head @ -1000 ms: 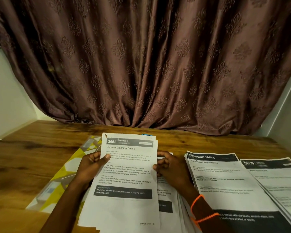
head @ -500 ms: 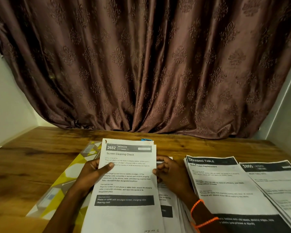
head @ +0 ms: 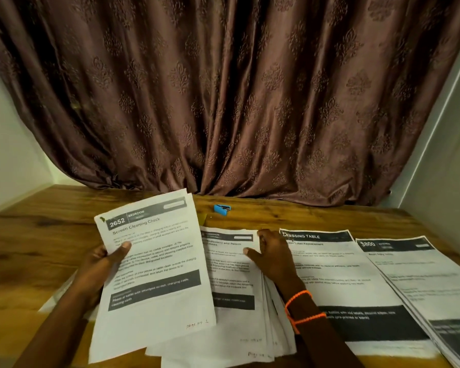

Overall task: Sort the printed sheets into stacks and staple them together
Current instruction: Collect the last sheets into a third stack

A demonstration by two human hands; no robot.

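Wooden table (head: 51,227) before maroon curtain (head: 223,102) | "Screen Cleaning Check" set (head: 152,266), white sheets, black header bands, tilted, raised at centre-left | left hand (head: 101,264) grips its left edge, thumb on top | right hand (head: 272,254) flat, fingers straight, on loose stack (head: 231,288) | two more stacks (head: 361,288) right | blue stapler (head: 222,209) behind.

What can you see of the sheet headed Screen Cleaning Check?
The Screen Cleaning Check sheet is white printed paper with a dark header band reading 2652 and BEDROOM, blocks of small text, a dark band lower down and a handwritten page note at the bottom corner. A dark mark sits at its top left corner. More sheets show behind its top edge. It is tilted, top leaning right. The left hand grips its left edge, thumb on the front. Its lower part overlaps the middle pile.
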